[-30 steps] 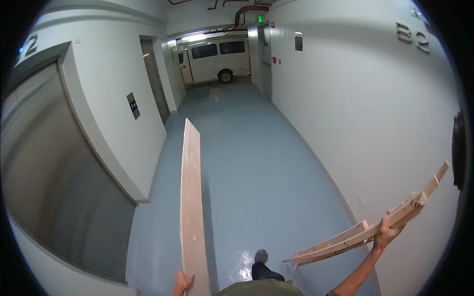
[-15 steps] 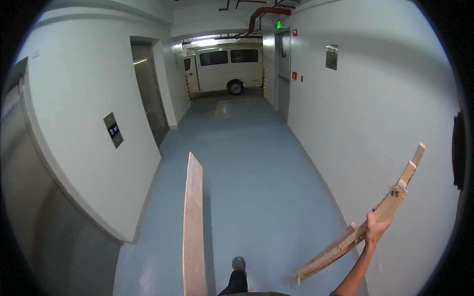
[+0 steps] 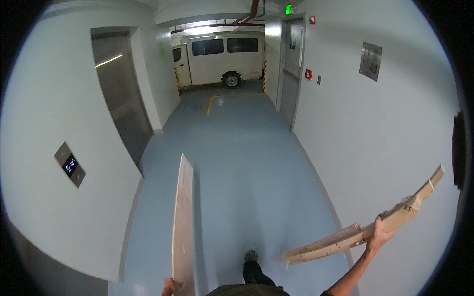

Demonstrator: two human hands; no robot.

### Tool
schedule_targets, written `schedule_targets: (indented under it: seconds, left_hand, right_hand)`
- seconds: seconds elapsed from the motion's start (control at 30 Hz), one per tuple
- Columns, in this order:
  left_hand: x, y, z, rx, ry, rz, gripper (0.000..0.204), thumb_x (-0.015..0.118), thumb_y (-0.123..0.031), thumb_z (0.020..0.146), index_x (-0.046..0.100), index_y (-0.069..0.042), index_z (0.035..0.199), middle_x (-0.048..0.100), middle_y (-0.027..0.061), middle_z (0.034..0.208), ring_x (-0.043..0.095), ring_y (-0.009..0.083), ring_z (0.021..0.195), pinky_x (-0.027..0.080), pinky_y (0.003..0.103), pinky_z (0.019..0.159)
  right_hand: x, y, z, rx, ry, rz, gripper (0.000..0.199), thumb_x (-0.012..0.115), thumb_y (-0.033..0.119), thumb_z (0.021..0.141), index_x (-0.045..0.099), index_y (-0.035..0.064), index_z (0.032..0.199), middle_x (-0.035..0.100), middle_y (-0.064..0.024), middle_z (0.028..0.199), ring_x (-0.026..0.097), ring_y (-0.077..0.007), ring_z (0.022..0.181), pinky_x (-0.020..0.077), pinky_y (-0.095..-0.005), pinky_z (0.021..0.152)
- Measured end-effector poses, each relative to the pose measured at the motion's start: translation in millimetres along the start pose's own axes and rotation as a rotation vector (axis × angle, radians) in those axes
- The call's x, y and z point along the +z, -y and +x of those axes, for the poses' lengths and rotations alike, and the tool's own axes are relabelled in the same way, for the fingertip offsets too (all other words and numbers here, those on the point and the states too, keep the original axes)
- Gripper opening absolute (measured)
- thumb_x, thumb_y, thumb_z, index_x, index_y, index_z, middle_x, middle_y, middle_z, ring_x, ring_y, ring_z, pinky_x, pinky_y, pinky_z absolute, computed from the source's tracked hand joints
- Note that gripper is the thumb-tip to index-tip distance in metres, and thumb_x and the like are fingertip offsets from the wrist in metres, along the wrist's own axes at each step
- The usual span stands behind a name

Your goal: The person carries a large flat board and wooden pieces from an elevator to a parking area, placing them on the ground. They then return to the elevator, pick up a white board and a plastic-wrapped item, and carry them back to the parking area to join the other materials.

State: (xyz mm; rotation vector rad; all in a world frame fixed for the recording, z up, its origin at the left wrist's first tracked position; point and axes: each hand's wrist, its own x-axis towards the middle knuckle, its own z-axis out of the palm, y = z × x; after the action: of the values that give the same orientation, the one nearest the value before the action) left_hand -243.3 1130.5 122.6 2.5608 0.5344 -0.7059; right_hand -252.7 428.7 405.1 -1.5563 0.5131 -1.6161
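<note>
Blue floor (image 3: 247, 163) is running down a white hallway. Standing on edge at the lower left, a long pale board (image 3: 183, 222) is being held by the left hand (image 3: 170, 286) at its bottom end; its fingers are too hidden to tell. Out to the right, the right hand (image 3: 380, 233) is wrapping its fingers around a bundle of wooden strips (image 3: 365, 232). Farther ahead, a white van (image 3: 219, 58) is sitting past an elevator door (image 3: 121, 98).

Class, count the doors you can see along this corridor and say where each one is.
2: a metal lift door set in the left wall, and a grey door in the right wall near the white van. Others may lie out of view.
</note>
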Motion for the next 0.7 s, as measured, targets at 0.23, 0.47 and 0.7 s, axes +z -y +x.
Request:
schedule_targets:
  seconds: [0.23,0.47,0.7]
  left_hand:
    - [14.4,-23.7,101.1,0.030,-0.131,-0.127,0.038,0.062,-0.038,0.079,0.057,-0.002,0.090,0.050,0.0027,0.061,0.046,0.0223,0.051,0.045,0.041,0.060]
    - [6.1,-94.9,195.5,-0.099,-0.151,-0.242,0.038,0.065,-0.037,0.073,0.060,0.000,0.081,0.056,0.0098,0.062,0.054,0.0276,0.057,0.045,0.043,0.058]
    - [-56.7,-132.3,309.5,0.043,-0.261,-0.176,0.037,0.065,-0.037,0.072,0.062,0.000,0.077,0.061,0.0166,0.069,0.060,0.0321,0.067,0.045,0.043,0.058]
  right_hand:
    - [177.3,-27.3,46.3,0.128,0.121,-0.097,0.051,0.062,0.006,0.067,0.046,0.0006,0.115,0.054,-0.0066,0.090,0.054,-0.0171,0.081,0.0441,-0.0312,0.077]
    - [341.3,-83.6,78.5,0.128,0.179,-0.112,0.054,0.064,0.005,0.064,0.045,-0.0001,0.115,0.054,-0.0078,0.092,0.054,-0.0170,0.082,0.0443,-0.0309,0.077]
    - [439.8,-171.0,148.8,0.100,0.110,-0.106,0.048,0.069,0.006,0.071,0.049,-0.0030,0.113,0.057,-0.0112,0.099,0.054,-0.0196,0.089,0.0427,-0.0321,0.084]
